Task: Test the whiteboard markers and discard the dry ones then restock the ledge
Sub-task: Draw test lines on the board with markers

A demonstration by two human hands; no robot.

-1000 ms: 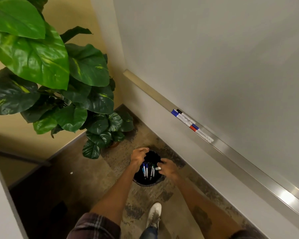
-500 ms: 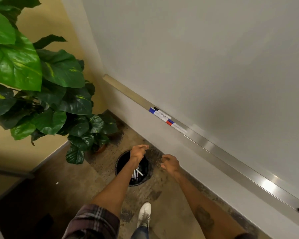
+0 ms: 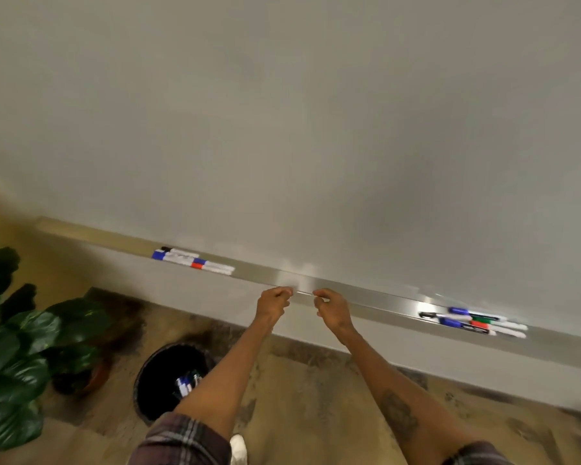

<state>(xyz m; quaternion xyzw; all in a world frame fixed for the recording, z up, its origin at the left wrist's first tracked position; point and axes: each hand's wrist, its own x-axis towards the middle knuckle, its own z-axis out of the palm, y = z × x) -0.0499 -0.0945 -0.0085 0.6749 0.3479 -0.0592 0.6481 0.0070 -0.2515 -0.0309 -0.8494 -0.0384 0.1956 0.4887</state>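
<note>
2 hands: left hand (image 3: 274,302) and right hand (image 3: 332,305) before mid ledge (image 3: 376,298), fingers curled, seemingly empty.
Ledge ends: left markers (image 3: 192,260), right markers (image 3: 473,322).
Bin (image 3: 158,370): binned markers (image 3: 185,385) inside.

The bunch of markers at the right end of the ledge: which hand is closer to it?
The right hand. It is in front of the ledge, left of the bunch of markers; the left hand is beside it, farther from them.

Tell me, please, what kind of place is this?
Probably an office or a meeting room. A large whiteboard covers the wall, its metal ledge holds markers, and a potted plant and a black bin stand on the floor.
</note>
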